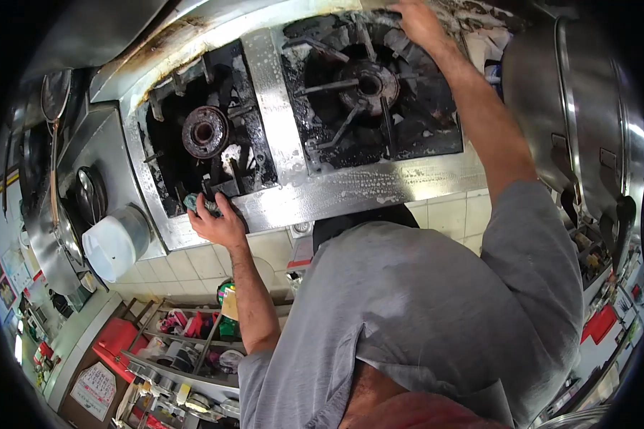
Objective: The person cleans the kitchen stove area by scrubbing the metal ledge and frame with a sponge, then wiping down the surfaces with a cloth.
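My left hand point(218, 223) is at the front edge of the left burner bay, fingers curled on a dark green scouring pad point(192, 203). Behind it lies the left burner point(205, 133), a rusty round ring in a blackened well. My right arm reaches across the right side of the stove point(288, 146). Its hand point(416, 21) rests at the back rim above the right burner point(369, 86), partly cut by the top of the view, so its grip is unclear. Grate arms stand around the right burner. Suds and wet streaks cover the steel between and in front of the bays.
A translucent plastic tub point(114, 243) stands left of the stove, with a long-handled strainer point(55, 100) and a ladle point(87, 189) nearby. Large steel pans or lids point(544, 93) lean at the right. Below left, a shelf point(186, 368) holds assorted goods and a red box point(116, 344).
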`<action>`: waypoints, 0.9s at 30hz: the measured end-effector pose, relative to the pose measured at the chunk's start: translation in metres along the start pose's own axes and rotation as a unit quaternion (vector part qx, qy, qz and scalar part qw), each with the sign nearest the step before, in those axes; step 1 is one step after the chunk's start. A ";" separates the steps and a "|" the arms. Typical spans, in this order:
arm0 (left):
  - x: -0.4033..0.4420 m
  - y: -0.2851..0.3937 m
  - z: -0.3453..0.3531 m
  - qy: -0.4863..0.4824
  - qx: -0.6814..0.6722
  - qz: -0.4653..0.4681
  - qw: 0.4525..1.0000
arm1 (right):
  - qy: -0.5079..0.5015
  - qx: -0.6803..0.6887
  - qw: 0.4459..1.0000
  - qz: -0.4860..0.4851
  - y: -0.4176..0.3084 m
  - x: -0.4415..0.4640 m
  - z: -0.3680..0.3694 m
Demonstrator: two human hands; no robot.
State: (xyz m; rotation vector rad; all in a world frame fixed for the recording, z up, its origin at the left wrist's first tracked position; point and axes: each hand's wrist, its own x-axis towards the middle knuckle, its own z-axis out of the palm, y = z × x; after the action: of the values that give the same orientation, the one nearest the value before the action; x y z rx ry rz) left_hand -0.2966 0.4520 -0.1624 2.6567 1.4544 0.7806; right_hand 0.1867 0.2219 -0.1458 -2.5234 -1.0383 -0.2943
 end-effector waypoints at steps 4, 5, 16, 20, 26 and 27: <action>0.000 0.003 -0.002 0.005 0.006 -0.003 1.000 | -0.250 -0.089 0.964 0.023 0.018 0.011 0.017; 0.000 0.002 -0.002 0.006 0.001 -0.003 1.000 | -0.094 0.002 0.989 0.115 0.017 0.000 0.021; -0.002 0.000 -0.004 0.000 -0.028 -0.013 1.000 | 0.351 0.462 0.687 0.437 -0.064 0.099 0.041; -0.002 0.000 -0.005 -0.010 -0.011 -0.013 1.000 | 0.292 0.442 0.738 0.418 -0.079 0.091 0.040; -0.002 0.003 -0.006 -0.019 -0.019 -0.016 1.000 | 0.292 0.467 0.767 0.330 -0.096 0.092 0.048; -0.002 0.000 -0.006 -0.019 -0.012 -0.010 1.000 | 0.266 0.431 0.795 0.333 -0.098 0.087 0.039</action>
State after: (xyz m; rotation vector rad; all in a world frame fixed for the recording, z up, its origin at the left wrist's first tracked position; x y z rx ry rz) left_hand -0.2999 0.4488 -0.1575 2.6203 1.4512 0.7356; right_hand 0.1798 0.3564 -0.1248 -1.6337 0.0279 -0.2191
